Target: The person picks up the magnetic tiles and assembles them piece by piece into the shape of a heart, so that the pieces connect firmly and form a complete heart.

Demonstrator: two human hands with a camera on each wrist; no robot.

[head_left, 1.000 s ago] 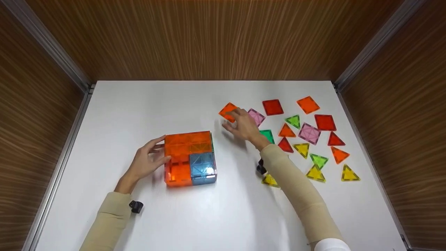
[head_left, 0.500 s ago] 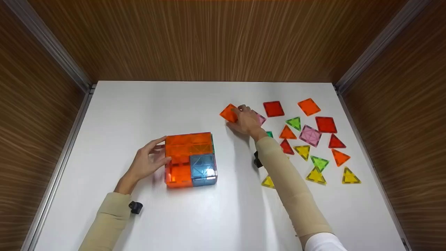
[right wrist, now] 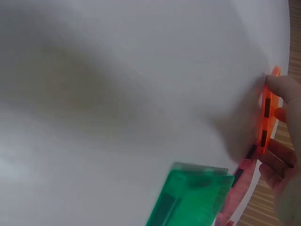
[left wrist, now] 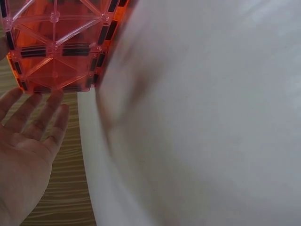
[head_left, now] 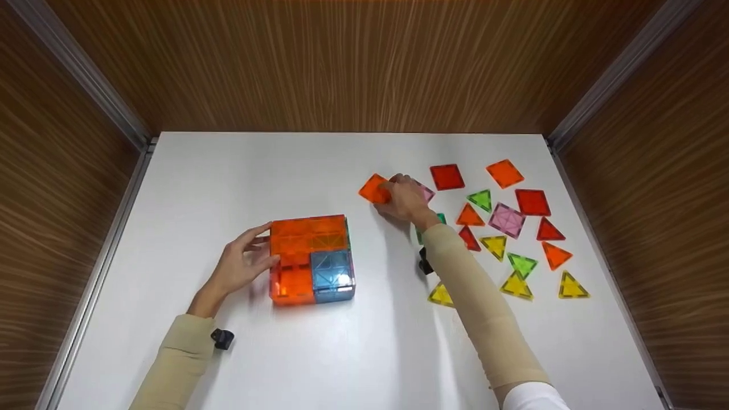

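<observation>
A box of see-through magnetic tiles (head_left: 290, 239), orange with a blue square (head_left: 331, 270) at its near right corner, stands left of the table's middle. My left hand (head_left: 239, 265) touches its left side, thumb at the top edge. In the left wrist view, spread, nearly straight fingertips meet a pinkish-red face of the box (left wrist: 54, 47). My right hand (head_left: 407, 199) pinches an orange square tile (head_left: 373, 189) between thumb and fingers; the right wrist view shows this orange tile (right wrist: 266, 115) tilted on edge. Partly under that hand lies a pink square tile (head_left: 424, 192).
A green tile (right wrist: 193, 197) lies near the right wrist. Farther right are scattered red squares (head_left: 447, 177), an orange square (head_left: 504, 173), another pink square (head_left: 507, 220) and several red, orange, green and yellow triangles (head_left: 493, 247). Wood-grain walls (head_left: 364, 68) enclose the white table (head_left: 239, 171).
My right hand has closed its thumb and fingers on the orange square tile, which has shifted slightly toward me. My left hand and the box have stayed in place.
</observation>
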